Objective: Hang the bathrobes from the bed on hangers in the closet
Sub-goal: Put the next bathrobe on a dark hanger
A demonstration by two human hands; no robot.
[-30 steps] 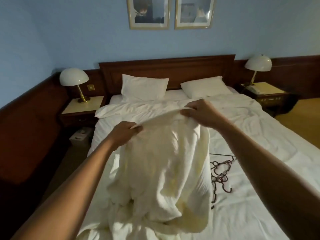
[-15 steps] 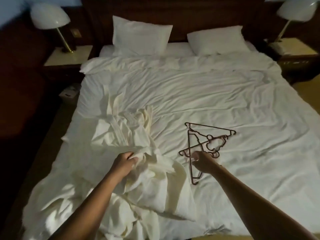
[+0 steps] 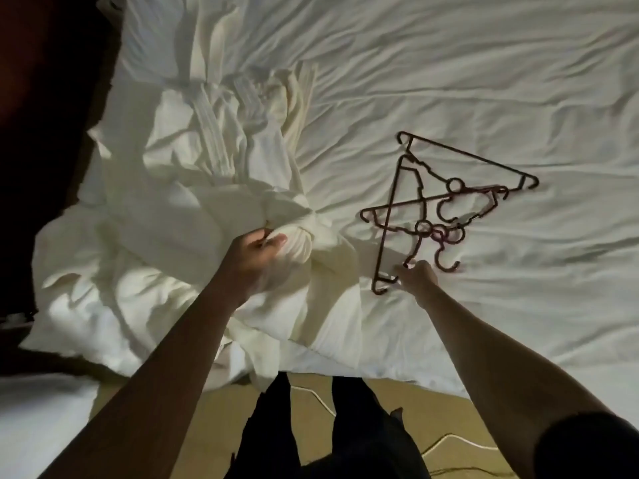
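Cream bathrobes (image 3: 193,209) lie crumpled in a heap on the left part of the white bed (image 3: 449,81). My left hand (image 3: 257,252) grips a bunched fold of the top robe near the heap's right edge. A pile of three dark red plastic hangers (image 3: 446,209) lies tangled on the sheet to the right. My right hand (image 3: 416,276) reaches the near corner of the nearest hanger, its fingers curled at the bar; how firmly it holds is hidden by the hand itself.
The bed's foot edge runs across the lower part of the view, with tan floor (image 3: 380,402) below it. A thin white cable (image 3: 449,440) lies on the floor by my dark-trousered legs (image 3: 311,437). Dark wood floor and shadow fill the left side.
The robe held up in both hands was dropped onto the bed. My right hand let go and moved to the hangers. The view tilted down to the bed's foot.
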